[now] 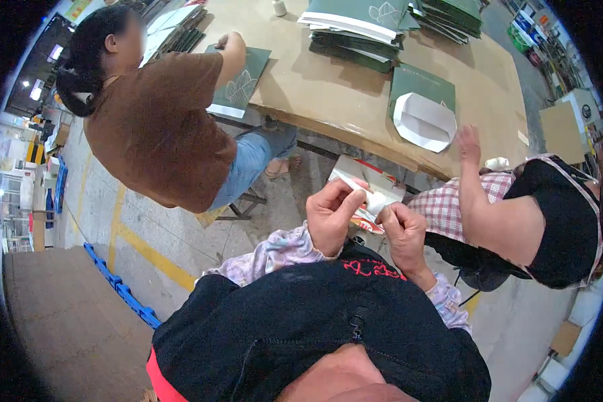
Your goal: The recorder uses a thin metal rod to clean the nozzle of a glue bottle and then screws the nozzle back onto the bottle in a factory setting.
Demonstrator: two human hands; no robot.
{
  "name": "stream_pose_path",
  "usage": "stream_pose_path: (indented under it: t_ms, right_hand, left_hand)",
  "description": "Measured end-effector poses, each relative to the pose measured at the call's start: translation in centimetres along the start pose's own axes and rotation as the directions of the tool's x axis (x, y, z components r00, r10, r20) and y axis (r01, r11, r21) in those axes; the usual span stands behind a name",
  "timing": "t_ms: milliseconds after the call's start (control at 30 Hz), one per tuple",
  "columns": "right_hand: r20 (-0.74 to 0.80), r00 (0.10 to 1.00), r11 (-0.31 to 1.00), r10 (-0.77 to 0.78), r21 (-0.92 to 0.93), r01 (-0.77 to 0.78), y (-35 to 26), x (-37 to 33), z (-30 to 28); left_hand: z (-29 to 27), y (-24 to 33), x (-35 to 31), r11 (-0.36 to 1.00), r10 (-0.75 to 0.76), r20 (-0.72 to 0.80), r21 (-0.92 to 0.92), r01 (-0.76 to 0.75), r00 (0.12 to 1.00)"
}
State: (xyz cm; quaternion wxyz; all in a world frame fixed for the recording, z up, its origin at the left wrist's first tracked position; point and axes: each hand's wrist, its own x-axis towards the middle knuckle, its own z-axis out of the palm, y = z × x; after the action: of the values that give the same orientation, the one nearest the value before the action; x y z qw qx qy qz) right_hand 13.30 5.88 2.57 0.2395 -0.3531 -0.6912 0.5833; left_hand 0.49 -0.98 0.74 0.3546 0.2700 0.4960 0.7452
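Note:
My left hand [333, 213] and my right hand [403, 233] are raised in front of my chest, close together, both with fingers pinched. Between them they hold a small white piece [376, 201], which narrows to a strip toward the upper left. Its exact kind is not clear. Beneath my hands, lower down and apart from them, a white box with red and green print [361, 167] shows in part. Patterned sleeves cover both my forearms.
A wooden table [341, 100] ahead bears stacked green paper bags [351, 47]. At left a person in a brown shirt [161, 134] handles a green bag [248, 80]. At right another person's hand [469, 142] is beside a bag with its white bottom opened [425, 124]. Brown cardboard [60, 315] lies lower left.

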Motion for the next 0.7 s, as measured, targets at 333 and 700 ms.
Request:
stream_pose_path:
  t_ms: [333,700]
  right_hand:
    - [-0.051,0.997,0.998,-0.065,0.001,0.065,0.7,-0.4,-0.3]
    - [0.008,1.000,1.000,-0.010,-0.007,0.010,1.4,0.0,-0.5]
  left_hand:
    - [-0.4,0.1,-0.2,0.996,-0.080,0.077,-0.033,0.083,0.994]
    - [-1.0,-0.3,0.1,0.989,-0.109,0.083,-0.094,0.117,0.991]
